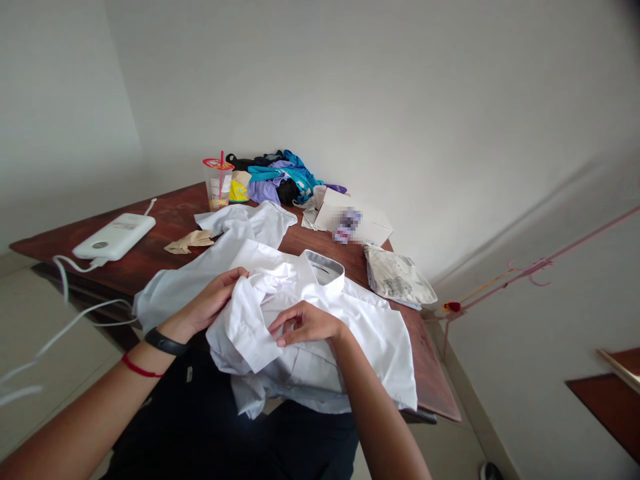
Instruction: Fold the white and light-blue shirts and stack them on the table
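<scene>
A white collared shirt (373,327) lies across the front of the table, its stiff collar (324,270) standing up near the middle. My left hand (217,300) is closed on the bunched cloth at the shirt's left part, with the fingertips partly behind the fabric. Over the shirt's front, my right hand (305,323) is bent with thumb and fingers apart, its fingertips beside the folded edge of the cloth. Nothing shows between those fingers. Another pale garment (183,290) is spread behind and left of the shirt.
On the brown table (173,227) are a white power bank (115,237) with a cable, crumpled brown paper (190,241), a plastic cup (219,187), heaped clothes (285,177), a white box (367,220) and a folded patterned cloth (400,275). A pink rack (530,270) stands at right.
</scene>
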A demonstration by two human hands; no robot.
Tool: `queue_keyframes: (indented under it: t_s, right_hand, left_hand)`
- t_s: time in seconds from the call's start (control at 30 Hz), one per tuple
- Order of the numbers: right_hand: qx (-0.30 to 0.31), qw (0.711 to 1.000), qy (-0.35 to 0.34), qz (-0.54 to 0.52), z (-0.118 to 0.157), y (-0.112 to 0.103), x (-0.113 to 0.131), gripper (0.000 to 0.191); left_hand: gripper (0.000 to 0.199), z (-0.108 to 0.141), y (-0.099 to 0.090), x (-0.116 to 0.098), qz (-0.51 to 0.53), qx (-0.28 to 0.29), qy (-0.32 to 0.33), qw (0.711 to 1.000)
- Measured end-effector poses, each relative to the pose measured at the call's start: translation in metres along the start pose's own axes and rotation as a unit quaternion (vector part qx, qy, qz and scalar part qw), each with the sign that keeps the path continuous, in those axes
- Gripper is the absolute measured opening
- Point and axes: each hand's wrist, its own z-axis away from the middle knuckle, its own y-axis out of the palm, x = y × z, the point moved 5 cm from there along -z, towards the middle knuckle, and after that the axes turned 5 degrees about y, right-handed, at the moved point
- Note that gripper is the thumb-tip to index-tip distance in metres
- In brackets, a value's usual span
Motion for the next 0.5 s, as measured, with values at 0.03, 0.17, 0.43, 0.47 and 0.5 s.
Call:
queue_keyframes:
  t_s: [0.03, 0.17, 0.43, 0.47, 0.5]
  right_hand:
    - [-0.001, 1.000, 0.001, 0.006, 0.000, 0.000, 0.000, 0.047]
    - [-0.005, 1.000, 0.024, 0.004, -0.001, 0.001, -0.005, 0.053]
    - [-0.023, 0.999, 0.020, 0.033, -0.003, 0.002, -0.005, 0.048]
    - [-0.025, 0.999, 0.024, 0.039, -0.003, 0.002, -0.004, 0.047]
    - [-0.026, 0.998, 0.030, 0.043, -0.003, 0.002, -0.004, 0.046]
  left_hand:
    - [0.036, 0.000, 0.001, 0.000, -0.011, -0.006, 0.007, 1.000]
    - [0.034, 0.002, 0.008, -0.006, -0.064, -0.044, 0.050, 0.996]
    - [0.022, 0.007, 0.021, -0.008, -0.112, -0.102, 0.113, 0.982]
    - [0.022, 0.006, 0.021, -0.006, -0.110, -0.101, 0.112, 0.982]
    - [0.023, 0.006, 0.021, -0.004, -0.106, -0.098, 0.110, 0.983]
